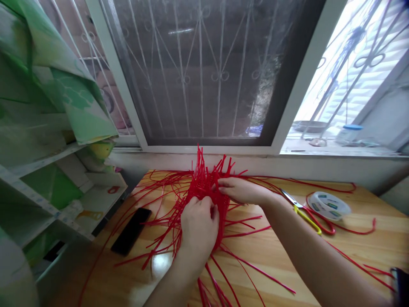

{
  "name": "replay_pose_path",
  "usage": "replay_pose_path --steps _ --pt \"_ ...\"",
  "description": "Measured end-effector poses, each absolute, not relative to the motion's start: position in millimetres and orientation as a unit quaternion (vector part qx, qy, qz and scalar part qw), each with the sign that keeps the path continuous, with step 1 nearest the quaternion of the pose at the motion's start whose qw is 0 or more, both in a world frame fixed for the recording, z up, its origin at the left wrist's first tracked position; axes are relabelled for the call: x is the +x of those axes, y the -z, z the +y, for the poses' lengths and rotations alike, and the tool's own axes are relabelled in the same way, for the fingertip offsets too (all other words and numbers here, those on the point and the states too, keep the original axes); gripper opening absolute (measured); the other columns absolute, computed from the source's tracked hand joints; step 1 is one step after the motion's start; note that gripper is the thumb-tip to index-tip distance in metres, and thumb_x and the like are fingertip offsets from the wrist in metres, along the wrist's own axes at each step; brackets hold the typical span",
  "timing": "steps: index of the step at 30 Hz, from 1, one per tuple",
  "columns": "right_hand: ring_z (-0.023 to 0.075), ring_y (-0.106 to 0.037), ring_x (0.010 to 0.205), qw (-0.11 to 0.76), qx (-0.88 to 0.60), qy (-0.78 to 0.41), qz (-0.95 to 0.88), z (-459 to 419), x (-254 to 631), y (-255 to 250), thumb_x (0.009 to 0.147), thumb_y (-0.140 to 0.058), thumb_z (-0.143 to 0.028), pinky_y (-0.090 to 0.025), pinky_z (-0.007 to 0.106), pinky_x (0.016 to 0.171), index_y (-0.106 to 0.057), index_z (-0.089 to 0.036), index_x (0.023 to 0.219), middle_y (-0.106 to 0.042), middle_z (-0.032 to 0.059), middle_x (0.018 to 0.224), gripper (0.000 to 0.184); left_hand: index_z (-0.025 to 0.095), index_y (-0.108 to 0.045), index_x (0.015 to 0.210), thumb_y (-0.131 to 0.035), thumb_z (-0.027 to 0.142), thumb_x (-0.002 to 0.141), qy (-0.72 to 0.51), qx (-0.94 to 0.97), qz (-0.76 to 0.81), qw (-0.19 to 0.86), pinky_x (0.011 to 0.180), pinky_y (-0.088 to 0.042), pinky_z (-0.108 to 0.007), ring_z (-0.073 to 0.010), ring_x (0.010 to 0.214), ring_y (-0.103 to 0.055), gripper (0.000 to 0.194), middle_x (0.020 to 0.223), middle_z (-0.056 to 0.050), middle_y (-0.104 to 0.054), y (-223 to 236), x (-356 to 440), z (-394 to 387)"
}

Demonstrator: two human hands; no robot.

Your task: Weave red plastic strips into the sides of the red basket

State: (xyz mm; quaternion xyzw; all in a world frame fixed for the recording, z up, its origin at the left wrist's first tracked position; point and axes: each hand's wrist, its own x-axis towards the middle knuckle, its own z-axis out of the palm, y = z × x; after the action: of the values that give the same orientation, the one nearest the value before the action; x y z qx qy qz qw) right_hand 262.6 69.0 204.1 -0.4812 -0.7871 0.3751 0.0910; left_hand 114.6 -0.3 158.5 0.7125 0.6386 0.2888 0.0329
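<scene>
A half-woven red basket (204, 187) of plastic strips stands on the wooden table (287, 264), with loose strip ends sticking up and spreading out all round. My left hand (198, 226) grips its near side, fingers closed on the weave. My right hand (241, 190) holds the upper right rim, pinching strips there.
Yellow-handled scissors (303, 212) and a roll of clear tape (329, 204) lie to the right. A black phone (131, 230) lies at the left. White shelves with green sheets (54, 170) stand on the left. A barred window (204, 72) rises behind the table.
</scene>
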Motion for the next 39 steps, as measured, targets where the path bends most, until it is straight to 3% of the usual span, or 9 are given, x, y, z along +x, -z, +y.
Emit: replay_pose_path --steps 7,12,16,19,23,28,34,36,39 --pt "0.0069 -0.034 0.039 -0.021 -0.458 -0.343 -0.82 87 257 -214 0.07 -0.042 -0.011 -0.027 0.021 0.042 -0.044 -0.017 0.053 -0.035 -0.0066 0.042 0.018 0.019 -0.056 0.071 -0.051 0.022 0.079 -0.303 0.715 0.63 0.018 0.062 -0.03 -0.029 -0.0175 0.071 -0.049 0.01 0.073 -0.003 -0.056 -155 117 3" --pt "0.0075 -0.038 0.042 -0.052 -0.451 -0.306 -0.837 87 253 -217 0.068 -0.043 -0.009 -0.029 0.021 0.046 -0.048 -0.016 0.054 -0.04 -0.0058 0.044 0.016 0.019 -0.056 0.073 -0.05 0.027 0.081 -0.287 0.731 0.618 0.033 0.064 -0.033 -0.031 -0.019 0.073 -0.049 0.013 0.075 -0.004 -0.055 -154 113 1" --pt "0.0082 -0.044 0.044 -0.03 -0.469 -0.263 -0.843 87 252 -213 0.072 -0.041 -0.011 -0.03 0.021 0.045 -0.055 -0.016 0.065 -0.047 -0.0041 0.049 0.016 0.021 -0.057 0.092 -0.052 0.041 0.083 -0.356 0.753 0.542 0.11 0.077 -0.038 -0.032 -0.018 0.086 -0.051 0.023 0.09 -0.002 -0.059 -161 97 3" --pt "0.0086 -0.047 0.045 -0.006 -0.488 -0.225 -0.843 86 252 -211 0.077 -0.039 -0.014 -0.031 0.02 0.045 -0.059 -0.015 0.079 -0.055 -0.0021 0.056 0.02 0.021 -0.052 0.104 -0.04 0.032 0.091 -0.434 0.762 0.461 0.134 0.089 -0.036 -0.029 -0.0133 0.1 -0.049 0.021 0.106 -0.001 -0.057 -167 86 9" --pt "0.0099 -0.053 0.048 0.009 -0.511 -0.174 -0.842 85 251 -209 0.078 -0.04 -0.013 -0.034 0.02 0.049 -0.061 -0.016 0.085 -0.063 0.0005 0.062 0.023 0.02 -0.045 0.115 -0.03 0.023 0.093 -0.406 0.786 0.454 0.11 0.095 -0.032 -0.031 -0.0131 0.107 -0.046 0.027 0.116 -0.003 -0.054 -171 82 13" --pt "0.0158 -0.062 0.07 0.048 -0.572 -0.076 -0.815 89 251 -206 0.081 -0.043 -0.013 -0.037 0.022 0.06 -0.063 -0.015 0.087 -0.069 0.0083 0.082 0.021 0.019 -0.042 0.117 -0.05 0.022 0.082 -0.329 0.831 0.445 0.056 0.095 -0.029 -0.034 -0.0172 0.111 -0.043 0.036 0.119 -0.004 -0.052 -171 85 12" --pt "0.023 -0.065 0.078 0.094 -0.637 0.029 -0.765 95 253 -206 0.089 -0.039 -0.018 -0.036 0.026 0.06 -0.06 -0.012 0.096 -0.07 0.0136 0.083 0.024 0.024 -0.042 0.119 -0.071 0.052 0.063 -0.325 0.834 0.444 0.044 0.094 -0.029 -0.038 -0.023 0.113 -0.039 0.07 0.121 -0.002 -0.05 -162 87 18" --pt "0.0233 -0.065 0.076 0.117 -0.655 0.059 -0.744 96 255 -209 0.091 -0.036 -0.02 -0.035 0.027 0.058 -0.058 -0.012 0.1 -0.069 0.0139 0.083 0.025 0.024 -0.043 0.12 -0.074 0.046 0.062 -0.319 0.836 0.444 0.041 0.096 -0.028 -0.039 -0.0236 0.115 -0.037 0.069 0.123 -0.002 -0.048 -159 87 18" --pt "0.0244 -0.064 0.075 0.154 -0.684 0.1 -0.706 100 266 -215 0.093 -0.03 -0.023 -0.035 0.028 0.058 -0.055 -0.012 0.105 -0.069 0.0155 0.085 0.03 0.023 -0.046 0.118 -0.064 0.024 0.071 -0.313 0.844 0.432 0.059 0.099 -0.026 -0.037 -0.0213 0.117 -0.036 0.05 0.123 -0.003 -0.047 -158 83 16"
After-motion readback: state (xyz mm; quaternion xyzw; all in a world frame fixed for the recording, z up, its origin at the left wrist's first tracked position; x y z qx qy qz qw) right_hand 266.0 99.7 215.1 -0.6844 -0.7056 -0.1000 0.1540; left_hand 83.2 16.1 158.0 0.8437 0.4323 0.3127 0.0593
